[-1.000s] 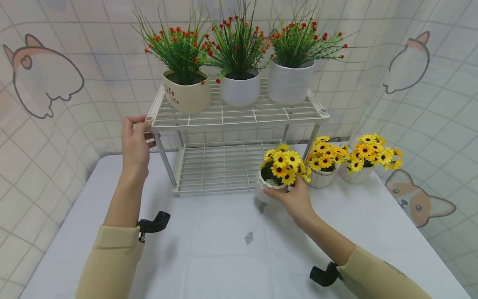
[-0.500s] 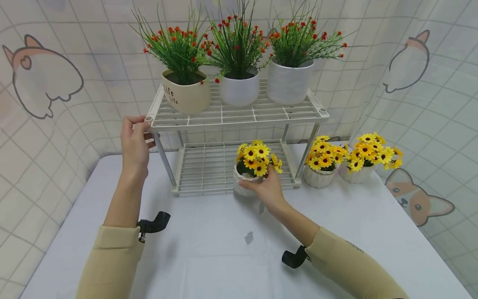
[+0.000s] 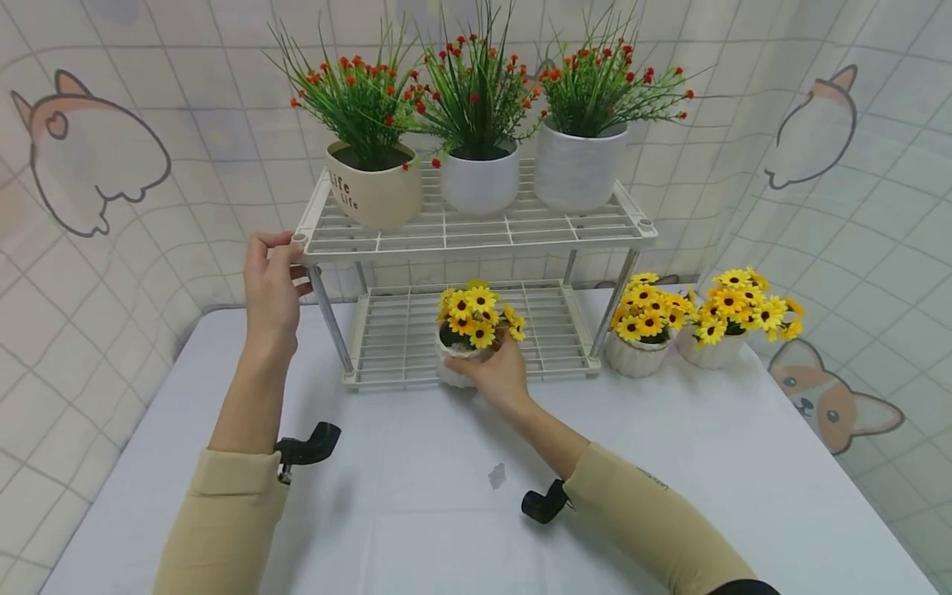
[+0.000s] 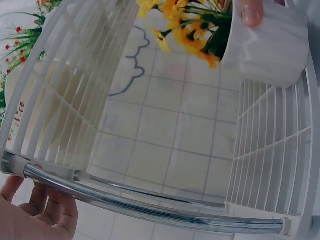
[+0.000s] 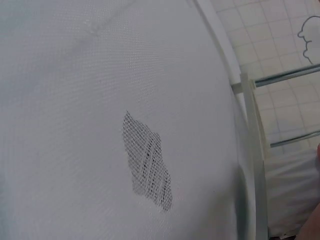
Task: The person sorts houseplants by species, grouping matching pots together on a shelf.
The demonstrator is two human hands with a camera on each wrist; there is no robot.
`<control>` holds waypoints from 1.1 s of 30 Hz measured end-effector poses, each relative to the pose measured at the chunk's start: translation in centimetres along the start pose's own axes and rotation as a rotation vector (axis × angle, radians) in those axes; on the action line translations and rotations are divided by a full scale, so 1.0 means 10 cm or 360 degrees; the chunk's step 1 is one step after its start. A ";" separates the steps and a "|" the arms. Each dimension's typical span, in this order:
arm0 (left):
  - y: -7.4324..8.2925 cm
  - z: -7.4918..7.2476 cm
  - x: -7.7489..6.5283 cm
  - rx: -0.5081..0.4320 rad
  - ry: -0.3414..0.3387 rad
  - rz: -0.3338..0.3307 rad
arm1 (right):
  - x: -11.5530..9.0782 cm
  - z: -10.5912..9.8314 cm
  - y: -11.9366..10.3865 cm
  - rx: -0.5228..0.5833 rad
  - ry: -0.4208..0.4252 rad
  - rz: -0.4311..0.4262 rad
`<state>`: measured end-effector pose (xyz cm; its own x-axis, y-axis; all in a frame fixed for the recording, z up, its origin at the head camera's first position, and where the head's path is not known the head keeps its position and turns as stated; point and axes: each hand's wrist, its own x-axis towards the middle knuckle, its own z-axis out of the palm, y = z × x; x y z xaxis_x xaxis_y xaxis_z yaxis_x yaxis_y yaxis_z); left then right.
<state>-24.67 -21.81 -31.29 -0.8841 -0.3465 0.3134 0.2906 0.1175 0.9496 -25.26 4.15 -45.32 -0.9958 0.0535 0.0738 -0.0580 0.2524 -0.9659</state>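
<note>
A two-tier white wire shelf rack (image 3: 476,245) with metal posts stands on the table. My left hand (image 3: 272,293) grips its front left corner; in the left wrist view the fingers (image 4: 64,212) curl behind the metal post (image 4: 150,205). With thumb and fingers, my right hand (image 3: 500,376) holds a small white flowerpot (image 3: 449,370) of yellow daisy-like flowers (image 3: 476,314). This pot is upright at the front edge of the lower tier (image 3: 387,339), overlapping it in the head view. From the left wrist, the pot (image 4: 270,50) appears close over the lower grid.
Three larger pots of grass with red flowers, one cream (image 3: 379,194), one white (image 3: 479,186) and one grey-white (image 3: 580,169), stand on the upper tier. Two more yellow-flowered pots, a nearer one (image 3: 635,357) and a farther one (image 3: 710,351), sit right of the rack on the white-covered table (image 3: 416,496).
My right hand has carried the yellow-flowered pot leftward, from the rack's front right to the middle of the lower tier's front edge. My left hand has stayed on the corner.
</note>
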 end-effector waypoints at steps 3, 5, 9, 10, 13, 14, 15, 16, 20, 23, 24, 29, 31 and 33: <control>0.01 0.01 0.00 -0.0011 0.0006 -0.0005 | 0.01 0.07 0.02 -0.0021 0.0022 -0.0054; 0.01 0.02 0.00 -0.0036 0.0013 -0.0010 | 0.02 0.13 0.03 -0.0042 0.0039 -0.0102; 0.01 0.02 0.00 -0.0071 0.0013 -0.0013 | 0.03 0.24 0.05 -0.0025 0.0088 -0.0199; 0.01 0.03 0.00 -0.0070 0.0010 -0.0015 | 0.03 0.26 0.05 -0.0008 0.0100 -0.0210; -0.01 0.02 0.00 -0.0057 0.0009 -0.0021 | 0.04 0.34 0.05 0.0033 0.0118 -0.0227; -0.01 0.02 0.00 -0.0054 0.0012 -0.0019 | 0.04 0.36 0.05 0.0039 0.0118 -0.0226; -0.01 0.02 0.00 -0.0044 0.0013 -0.0015 | 0.05 0.39 0.06 0.0046 0.0113 -0.0224; -0.02 0.02 0.00 -0.0040 0.0015 -0.0013 | 0.06 0.41 0.06 0.0043 0.0109 -0.0225; -0.02 0.03 0.00 -0.0017 0.0013 -0.0001 | 0.08 0.50 0.08 0.0036 0.0114 -0.0239; -0.01 0.03 0.00 -0.0017 0.0013 -0.0006 | 0.09 0.56 0.07 0.0053 0.0124 -0.0288; -0.01 0.02 0.00 -0.0011 0.0016 -0.0005 | 0.10 0.59 0.07 0.0054 0.0119 -0.0305; -0.01 0.01 -0.01 -0.0021 0.0033 -0.0005 | 0.14 0.71 0.02 -0.0033 0.0097 -0.0287; -0.01 0.01 -0.01 -0.0017 0.0027 0.0003 | 0.16 0.74 -0.01 -0.0076 0.0098 -0.0262; 0.00 0.02 -0.01 -0.0018 0.0021 0.0013 | 0.16 0.77 -0.05 -0.0108 0.0105 -0.0245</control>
<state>-24.70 -21.62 -31.35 -0.8770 -0.3576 0.3209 0.3018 0.1095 0.9471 -27.40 -3.34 -46.68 -0.9686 0.0718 0.2379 -0.2025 0.3270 -0.9231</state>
